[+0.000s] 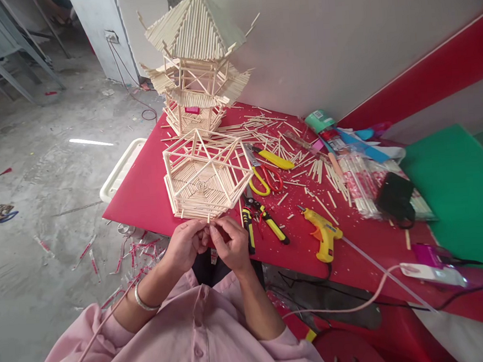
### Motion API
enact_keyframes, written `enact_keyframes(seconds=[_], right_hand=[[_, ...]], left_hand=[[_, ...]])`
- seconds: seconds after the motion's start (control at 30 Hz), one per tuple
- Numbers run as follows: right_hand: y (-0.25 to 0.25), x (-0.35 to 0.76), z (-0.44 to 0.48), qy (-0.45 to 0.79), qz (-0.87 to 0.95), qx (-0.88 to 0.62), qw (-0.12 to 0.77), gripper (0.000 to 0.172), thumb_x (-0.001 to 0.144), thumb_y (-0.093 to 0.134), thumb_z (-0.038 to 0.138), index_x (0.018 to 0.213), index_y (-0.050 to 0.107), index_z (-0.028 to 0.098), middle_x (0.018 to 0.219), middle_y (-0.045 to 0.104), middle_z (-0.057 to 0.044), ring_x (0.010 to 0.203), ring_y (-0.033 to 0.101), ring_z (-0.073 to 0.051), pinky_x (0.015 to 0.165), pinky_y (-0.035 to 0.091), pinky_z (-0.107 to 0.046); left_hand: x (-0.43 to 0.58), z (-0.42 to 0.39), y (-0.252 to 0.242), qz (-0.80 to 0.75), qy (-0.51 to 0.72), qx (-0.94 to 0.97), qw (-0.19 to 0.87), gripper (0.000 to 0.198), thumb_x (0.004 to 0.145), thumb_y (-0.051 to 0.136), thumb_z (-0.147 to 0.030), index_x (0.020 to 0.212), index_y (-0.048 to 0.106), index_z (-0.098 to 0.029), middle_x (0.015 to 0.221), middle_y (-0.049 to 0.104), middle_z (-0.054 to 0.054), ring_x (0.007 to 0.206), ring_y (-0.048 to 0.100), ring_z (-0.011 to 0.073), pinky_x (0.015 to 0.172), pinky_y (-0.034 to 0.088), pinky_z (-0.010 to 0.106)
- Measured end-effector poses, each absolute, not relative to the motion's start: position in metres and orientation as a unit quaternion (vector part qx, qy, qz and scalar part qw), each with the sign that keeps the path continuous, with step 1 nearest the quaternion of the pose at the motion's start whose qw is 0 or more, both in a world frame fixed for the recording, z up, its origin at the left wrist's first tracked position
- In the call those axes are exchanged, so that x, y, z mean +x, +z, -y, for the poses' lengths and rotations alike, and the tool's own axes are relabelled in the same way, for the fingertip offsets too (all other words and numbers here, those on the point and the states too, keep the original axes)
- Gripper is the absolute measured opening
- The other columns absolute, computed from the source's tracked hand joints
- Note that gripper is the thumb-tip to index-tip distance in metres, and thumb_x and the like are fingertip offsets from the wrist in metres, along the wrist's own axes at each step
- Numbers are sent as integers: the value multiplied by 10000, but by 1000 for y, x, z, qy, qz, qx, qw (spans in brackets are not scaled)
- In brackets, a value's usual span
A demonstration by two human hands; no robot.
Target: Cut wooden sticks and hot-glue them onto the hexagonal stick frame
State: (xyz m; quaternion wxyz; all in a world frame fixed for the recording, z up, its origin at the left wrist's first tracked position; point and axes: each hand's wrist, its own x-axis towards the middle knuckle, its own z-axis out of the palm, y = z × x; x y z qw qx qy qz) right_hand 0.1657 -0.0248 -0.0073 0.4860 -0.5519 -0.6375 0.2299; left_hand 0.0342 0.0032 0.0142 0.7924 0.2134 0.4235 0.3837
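I see the left hand (186, 244) and right hand (231, 245) with fingertips together, apparently pinching a thin pale wooden stick (208, 221) beside the hexagonal stick-built frame (203, 175).

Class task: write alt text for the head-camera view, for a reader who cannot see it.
A person's left hand and right hand pinch a thin stick beside a hexagonal stick frame on a red table. A stick pagoda stands behind; pliers, scissors and a glue gun lie nearby.
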Motion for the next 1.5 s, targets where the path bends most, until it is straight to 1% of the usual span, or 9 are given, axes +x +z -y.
enact_keyframes(seconds=[0.27,0.67,0.83,1.1,1.5], right_hand=[[-7,166,25,230,639,-548,488,134,884,553,209,946,671,213,847,678,-43,806,642,-179,751,530,-311],[-10,166,24,225,642,-546,490,146,892,546,233,961,675,223,857,688,-53,817,656,-197,757,536,-329],[-11,165,22,223,644,-541,493,127,889,555,246,944,667,221,852,692,-48,815,656,-193,747,534,-314],[-13,165,20,204,642,-542,503,126,889,557,253,938,665,210,861,699,-50,815,656,-184,744,516,-299],[-15,166,20,210,645,-537,501,114,884,562,251,937,659,219,847,690,-42,795,648,-179,724,508,-297]], left_hand=[[34,-3,14,-421,384,210,794,287,714,693,-340,551,574,-136,450,483,-1,409,387,77,417,244,227],[36,-4,15,-413,392,216,793,316,709,693,-356,532,535,-148,449,467,-10,415,382,76,402,259,215],[36,-4,14,-411,398,221,790,261,696,701,-335,590,564,-139,465,462,-23,428,382,72,395,248,202],[33,-7,4,-400,389,240,794,268,761,668,-322,609,549,-135,503,467,-25,438,391,59,401,260,187],[33,-8,4,-408,385,230,795,254,763,672,-308,623,548,-138,502,469,-28,432,389,55,402,266,184]])
